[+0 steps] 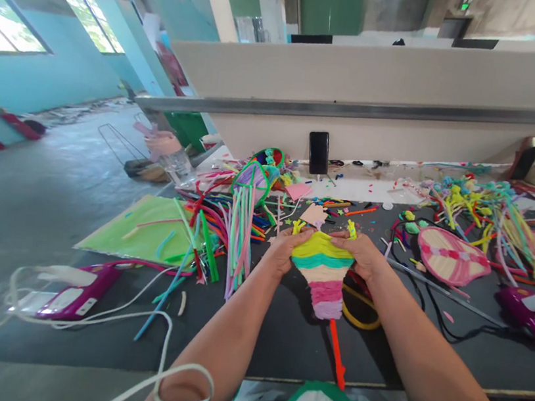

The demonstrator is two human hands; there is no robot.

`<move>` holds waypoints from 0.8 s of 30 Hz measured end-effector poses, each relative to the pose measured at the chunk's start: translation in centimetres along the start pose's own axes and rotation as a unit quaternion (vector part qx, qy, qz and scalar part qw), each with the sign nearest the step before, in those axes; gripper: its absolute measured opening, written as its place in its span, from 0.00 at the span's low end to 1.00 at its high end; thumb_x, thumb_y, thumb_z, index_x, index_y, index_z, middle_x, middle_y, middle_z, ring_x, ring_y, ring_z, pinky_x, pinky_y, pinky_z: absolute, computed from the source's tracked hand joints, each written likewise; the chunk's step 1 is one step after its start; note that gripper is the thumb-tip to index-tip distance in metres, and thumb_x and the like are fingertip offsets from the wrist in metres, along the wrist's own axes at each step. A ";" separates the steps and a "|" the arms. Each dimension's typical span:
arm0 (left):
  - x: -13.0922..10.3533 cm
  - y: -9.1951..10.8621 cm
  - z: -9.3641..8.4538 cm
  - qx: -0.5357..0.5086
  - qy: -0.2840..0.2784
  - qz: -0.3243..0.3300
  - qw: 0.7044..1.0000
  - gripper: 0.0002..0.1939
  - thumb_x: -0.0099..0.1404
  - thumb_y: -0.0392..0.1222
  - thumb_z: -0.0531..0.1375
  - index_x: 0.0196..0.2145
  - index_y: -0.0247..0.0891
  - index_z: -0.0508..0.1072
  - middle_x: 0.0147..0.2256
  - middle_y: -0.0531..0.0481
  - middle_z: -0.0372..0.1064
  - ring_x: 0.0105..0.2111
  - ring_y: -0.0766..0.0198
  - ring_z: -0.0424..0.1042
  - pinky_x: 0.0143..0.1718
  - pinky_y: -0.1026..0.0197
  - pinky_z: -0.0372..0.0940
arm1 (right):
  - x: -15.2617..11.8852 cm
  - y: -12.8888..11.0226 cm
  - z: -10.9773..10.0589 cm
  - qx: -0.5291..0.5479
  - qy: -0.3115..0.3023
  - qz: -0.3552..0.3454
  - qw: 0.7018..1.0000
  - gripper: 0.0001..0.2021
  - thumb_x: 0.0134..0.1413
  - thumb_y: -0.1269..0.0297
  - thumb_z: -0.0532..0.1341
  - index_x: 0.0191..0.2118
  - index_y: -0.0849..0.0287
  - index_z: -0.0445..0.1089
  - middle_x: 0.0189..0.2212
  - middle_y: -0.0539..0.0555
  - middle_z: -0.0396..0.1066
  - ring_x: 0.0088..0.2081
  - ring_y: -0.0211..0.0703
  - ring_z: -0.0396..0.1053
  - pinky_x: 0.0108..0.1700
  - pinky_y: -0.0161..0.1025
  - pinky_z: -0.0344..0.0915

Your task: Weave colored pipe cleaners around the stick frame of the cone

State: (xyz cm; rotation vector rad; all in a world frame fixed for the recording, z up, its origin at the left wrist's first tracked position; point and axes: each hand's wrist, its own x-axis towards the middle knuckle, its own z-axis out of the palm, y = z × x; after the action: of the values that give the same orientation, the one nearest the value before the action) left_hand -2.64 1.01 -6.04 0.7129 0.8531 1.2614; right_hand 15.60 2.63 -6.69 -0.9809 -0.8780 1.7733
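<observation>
A striped pipe-cleaner piece [322, 268] hangs in front of me, yellow at the top, then teal, cream, pink and lilac as it narrows downward. An orange-red strip [336, 355] trails from its lower tip. My left hand [285, 248] pinches the upper left edge, and my right hand [357, 250] pinches the upper right edge. Small yellow twisted bits stick up beside the fingers of both hands. Under the piece, a yellow-brown ring [364, 321] shows partly on the dark tabletop [285, 356].
Pipe cleaners [239, 243] lie at left beside a green sheet [136, 232]. A purple device [80, 293] with a white cable is nearer left; another [532, 317] lies right. A pink oval piece [453, 256] is at right. A phone [318, 152] leans on the partition [389, 78].
</observation>
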 end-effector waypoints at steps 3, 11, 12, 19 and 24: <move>0.0 -0.1 0.0 0.015 -0.007 0.001 1.000 0.17 0.40 0.38 0.73 0.29 0.30 0.76 0.26 0.46 0.76 0.26 0.59 0.76 0.31 0.61 0.68 | 0.1 0.0 -0.1 -0.013 0.027 -0.004 1.000 0.14 0.28 0.72 0.73 0.29 0.65 0.76 0.24 0.56 0.78 0.25 0.44 0.75 0.32 0.38 0.71; 0.5 0.0 -0.5 -0.057 0.000 -0.075 0.996 0.21 0.58 0.55 0.62 0.29 0.30 0.76 0.28 0.42 0.76 0.31 0.55 0.76 0.37 0.55 0.71 | -0.1 -0.9 -0.1 0.113 -0.038 0.057 0.991 0.18 0.60 0.55 0.55 0.36 0.65 0.75 0.33 0.62 0.78 0.33 0.47 0.77 0.41 0.44 0.72; 0.6 0.0 -0.6 -0.071 0.007 -0.084 0.994 0.22 0.60 0.56 0.60 0.29 0.30 0.76 0.28 0.42 0.76 0.32 0.56 0.76 0.38 0.55 0.71 | -0.1 -1.0 -0.2 0.130 -0.042 0.058 0.989 0.20 0.62 0.54 0.52 0.37 0.65 0.74 0.34 0.62 0.78 0.35 0.48 0.77 0.43 0.45 0.72; 0.9 -0.1 -0.6 -0.124 0.010 -0.096 0.988 0.22 0.65 0.55 0.55 0.31 0.31 0.74 0.26 0.45 0.74 0.30 0.58 0.76 0.39 0.54 0.71 | 0.1 -1.1 -0.6 0.187 -0.043 0.041 0.981 0.23 0.64 0.52 0.47 0.41 0.64 0.73 0.35 0.63 0.78 0.42 0.51 0.76 0.49 0.52 0.69; 1.1 -1.1 -0.7 -0.085 0.013 -0.087 0.992 0.15 0.63 0.48 0.60 0.29 0.32 0.73 0.27 0.45 0.75 0.28 0.60 0.75 0.37 0.56 0.71 | 0.1 -1.2 -0.6 0.196 -0.021 0.035 0.980 0.22 0.64 0.53 0.47 0.44 0.64 0.71 0.35 0.62 0.78 0.43 0.53 0.76 0.50 0.54 0.68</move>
State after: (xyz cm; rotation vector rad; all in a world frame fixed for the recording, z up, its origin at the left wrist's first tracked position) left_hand -2.58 1.93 -7.56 0.4763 0.7996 1.1725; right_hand 16.54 3.23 -5.93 -0.7234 -0.4937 1.9376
